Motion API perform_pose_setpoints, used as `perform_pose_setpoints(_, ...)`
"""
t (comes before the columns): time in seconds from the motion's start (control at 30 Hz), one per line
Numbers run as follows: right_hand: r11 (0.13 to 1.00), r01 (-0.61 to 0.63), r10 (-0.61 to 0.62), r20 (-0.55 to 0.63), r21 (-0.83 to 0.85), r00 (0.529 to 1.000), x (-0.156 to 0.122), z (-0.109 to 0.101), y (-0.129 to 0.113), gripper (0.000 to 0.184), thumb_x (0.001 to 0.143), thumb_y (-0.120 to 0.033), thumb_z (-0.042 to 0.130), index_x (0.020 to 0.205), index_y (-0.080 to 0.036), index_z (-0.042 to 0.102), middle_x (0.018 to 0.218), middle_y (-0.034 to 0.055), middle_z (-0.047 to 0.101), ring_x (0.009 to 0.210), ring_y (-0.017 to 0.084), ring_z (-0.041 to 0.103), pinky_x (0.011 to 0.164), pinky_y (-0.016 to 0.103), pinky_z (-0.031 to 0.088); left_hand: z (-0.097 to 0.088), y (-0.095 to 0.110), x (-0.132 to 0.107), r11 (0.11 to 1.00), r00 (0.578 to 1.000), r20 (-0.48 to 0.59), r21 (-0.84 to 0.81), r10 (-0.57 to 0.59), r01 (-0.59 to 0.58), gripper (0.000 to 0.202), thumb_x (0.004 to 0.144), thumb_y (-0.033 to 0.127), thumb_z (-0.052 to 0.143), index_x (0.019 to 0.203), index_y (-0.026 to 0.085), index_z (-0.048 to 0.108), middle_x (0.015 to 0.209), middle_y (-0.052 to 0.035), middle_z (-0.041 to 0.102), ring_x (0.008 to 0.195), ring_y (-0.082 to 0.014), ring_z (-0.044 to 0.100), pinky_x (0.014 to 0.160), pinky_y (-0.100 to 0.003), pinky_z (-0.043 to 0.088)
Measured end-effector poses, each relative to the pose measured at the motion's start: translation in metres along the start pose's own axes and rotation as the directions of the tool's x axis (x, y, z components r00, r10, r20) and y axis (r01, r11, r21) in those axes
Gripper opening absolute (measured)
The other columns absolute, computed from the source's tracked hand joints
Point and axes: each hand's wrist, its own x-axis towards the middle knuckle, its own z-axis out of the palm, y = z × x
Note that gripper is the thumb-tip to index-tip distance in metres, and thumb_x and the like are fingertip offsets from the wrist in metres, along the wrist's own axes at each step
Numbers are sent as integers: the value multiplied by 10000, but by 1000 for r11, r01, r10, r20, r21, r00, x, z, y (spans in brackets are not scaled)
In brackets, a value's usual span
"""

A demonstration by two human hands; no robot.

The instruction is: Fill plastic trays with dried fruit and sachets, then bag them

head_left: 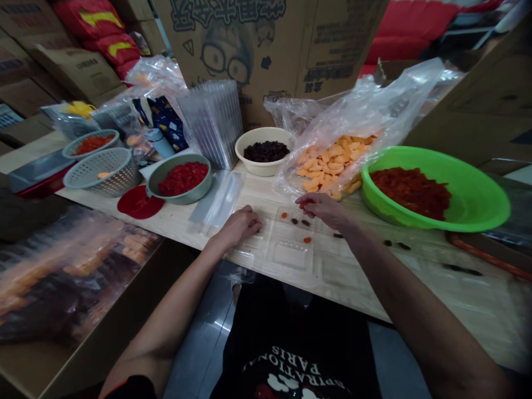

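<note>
A clear plastic compartment tray point(291, 252) lies on the wooden table point(457, 299) in front of me, with a few small orange and dark fruit pieces in its far cells. My left hand point(240, 224) rests curled on the tray's left edge, fingers closed. My right hand point(322, 208) hovers over the tray's far right cells, fingertips pinched together on something too small to name. A plastic bag of orange dried fruit point(332, 163) lies just beyond the right hand.
A green basin of red fruit point(477, 194) stands at right, a white bowl of dark raisins point(266, 151) behind the tray, a grey-green bowl of red pieces point(183, 178) at left. Stacked clear trays point(214, 119), baskets point(103, 172) and cardboard boxes point(266, 44) ring the table.
</note>
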Motion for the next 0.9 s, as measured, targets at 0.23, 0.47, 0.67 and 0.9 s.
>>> perform_pose_setpoints(0.23, 968, -91, 63, -127, -232, 990, 4, 7, -6, 147, 883, -225, 542, 859, -145, 663, 535, -54, 511, 415, 59, 370, 406, 193, 234, 29, 49, 63, 981, 991, 17, 149, -131, 127, 196, 872, 330, 626, 936, 177, 731, 1001, -90, 634, 914, -236, 638, 747, -313, 486)
perform_pose_setpoints(0.47, 696, 155, -143, 76, -702, 987, -11, 21, -7, 271, 868, -125, 506, 995, -166, 742, 917, 55, 742, 827, 153, 641, 738, 222, 453, 43, 41, 75, 988, 988, -52, 33, -146, 148, 292, 866, 179, 593, 1139, 208, 693, 1030, -72, 648, 897, -210, 657, 812, -314, 504)
perform_pose_setpoints(0.67, 671, 105, -96, 54, -734, 994, -11, 18, -15, 377, 868, -89, 494, 1176, -162, 699, 1110, 89, 737, 1009, 181, 656, 869, 235, 462, 19, 17, 64, 959, 920, -282, -158, -273, 237, 209, 855, 141, 592, 1036, 173, 691, 954, -60, 714, 847, -181, 659, 803, -299, 516)
perform_pose_setpoints(0.9, 647, 100, -74, 68, -756, 995, -49, -12, 0, 307, 882, -82, 440, 1017, -160, 704, 991, 77, 745, 886, 174, 667, 789, 243, 465, 16, 36, 55, 999, 999, -5, 18, -35, 36, 154, 853, 193, 600, 886, 198, 750, 895, -47, 733, 832, -187, 661, 780, -282, 494)
